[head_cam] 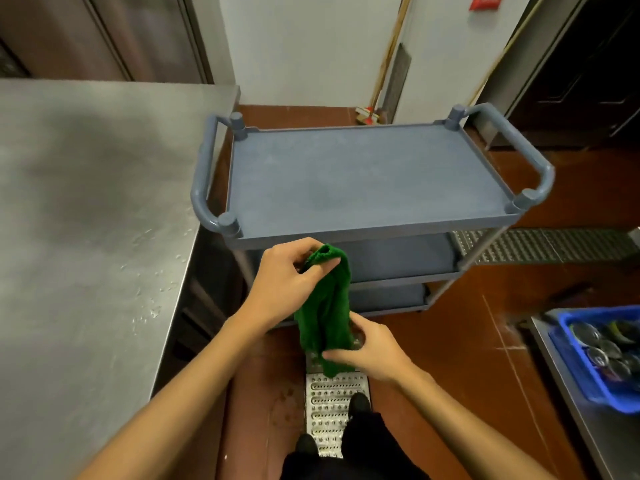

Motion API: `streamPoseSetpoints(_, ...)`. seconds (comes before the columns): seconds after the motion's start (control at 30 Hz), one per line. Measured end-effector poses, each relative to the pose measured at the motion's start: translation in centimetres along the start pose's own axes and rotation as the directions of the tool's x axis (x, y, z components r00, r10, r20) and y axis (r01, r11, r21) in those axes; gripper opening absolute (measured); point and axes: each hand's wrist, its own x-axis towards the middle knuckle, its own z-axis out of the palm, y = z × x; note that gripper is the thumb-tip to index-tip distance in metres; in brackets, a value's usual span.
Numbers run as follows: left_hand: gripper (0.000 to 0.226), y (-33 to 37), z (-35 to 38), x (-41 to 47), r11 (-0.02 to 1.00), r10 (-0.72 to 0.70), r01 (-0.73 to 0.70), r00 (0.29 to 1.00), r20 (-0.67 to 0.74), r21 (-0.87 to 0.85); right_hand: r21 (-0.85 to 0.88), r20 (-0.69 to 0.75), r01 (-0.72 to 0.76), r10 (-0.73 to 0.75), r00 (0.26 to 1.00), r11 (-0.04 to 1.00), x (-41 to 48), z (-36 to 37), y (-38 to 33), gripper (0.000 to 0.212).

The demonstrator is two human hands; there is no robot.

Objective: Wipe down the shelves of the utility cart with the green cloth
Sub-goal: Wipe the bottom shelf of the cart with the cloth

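Just in front of the grey utility cart (367, 174), the green cloth (325, 313) hangs between both hands, clear of its shelves. Left hand (287, 275) pinches the cloth's top edge; right hand (372, 351) grips its lower end. A steel counter (86, 202) stands left, a blue bin (602, 355) at right.

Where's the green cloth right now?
The cloth hangs mid-frame in the head view, left hand gripping its top, right hand its lower end, in front of the cart.
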Motion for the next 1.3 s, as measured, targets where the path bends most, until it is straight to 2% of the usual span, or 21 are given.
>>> streamPoseSetpoints(0.1, 0.006, -0.5, 0.9, 0.7, 1.000, -0.016, 0.016, 1.000, 0.021, 0.005, -0.076, -0.159, -0.022, 0.009, 0.987, 0.997, 1.6, -1.0, 3.0, 0.038)
streamPoseSetpoints(0.17, 0.006, -0.6, 1.6, 1.4, 0.999, -0.014, 0.013, 0.999, 0.045, 0.029, -0.106, -0.167, -0.074, 0.055, 0.984, 0.992, 2.7, -2.3, 4.9, 0.026)
streamPoseSetpoints(0.3, 0.006, -1.9, 2.9, 3.1, 0.992, -0.069, 0.065, 0.997, 0.033, 0.110, -0.248, -0.148, -0.048, 0.011, 0.989, 0.968, 4.8, -5.9, 8.6, 0.031)
streamPoseSetpoints(0.47, 0.008, -5.2, 5.2, 3.9, 0.971, -0.189, 0.194, 0.981, -0.049, 0.141, -0.273, -0.058, -0.038, 0.023, 0.998, 0.961, 6.9, -10.2, 11.7, 0.025)
streamPoseSetpoints(0.57, 0.016, -8.2, 6.5, 3.3, 0.951, -0.293, 0.303, 0.946, -0.138, 0.057, -0.260, 0.024, -0.072, 0.081, 0.996, 0.963, 8.0, -11.8, 13.6, 0.038)
streamPoseSetpoints(0.63, 0.018, -10.4, 7.7, 3.0, 0.929, -0.368, 0.369, 0.915, -0.168, -0.025, -0.323, 0.074, -0.063, 0.091, 0.993, 0.944, 9.0, -12.3, 15.2, 0.033)
streamPoseSetpoints(0.7, 0.008, -12.5, 9.0, 2.7, 0.912, -0.408, 0.406, 0.895, -0.182, -0.050, -0.361, 0.116, -0.081, 0.131, 0.985, 0.929, 10.1, -12.1, 16.8, 0.024)
streamPoseSetpoints(0.8, 0.008, -16.7, 11.2, 2.3, 0.891, -0.454, 0.445, 0.869, -0.196, -0.092, -0.250, 0.116, -0.195, 0.230, 0.966, 0.948, 12.0, -10.9, 19.8, 0.018)
streamPoseSetpoints(0.87, 0.014, -20.3, 12.7, 2.3, 0.871, -0.489, 0.463, 0.849, -0.198, -0.167, -0.083, 0.075, -0.292, 0.299, 0.951, 0.953, 13.5, -9.4, 22.0, 0.010)
streamPoseSetpoints(0.93, 0.014, -24.1, 14.3, 2.5, 0.846, -0.519, 0.466, 0.830, -0.205, -0.258, 0.071, 0.036, -0.344, 0.342, 0.939, 0.936, 15.5, -7.5, 24.4, 0.014)
streamPoseSetpoints(1.1, 0.014, -33.8, 18.8, 2.6, 0.838, -0.530, 0.453, 0.809, -0.256, -0.304, 0.272, -0.083, -0.338, 0.372, 0.925, 0.901, 21.4, -1.1, 31.2, 0.007)
streamPoseSetpoints(1.3, 0.015, -45.6, 23.2, 1.3, 0.849, -0.524, 0.444, 0.779, -0.344, -0.286, 0.411, -0.103, -0.289, 0.359, 0.928, 0.865, 28.1, 5.4, 38.0, 0.009)
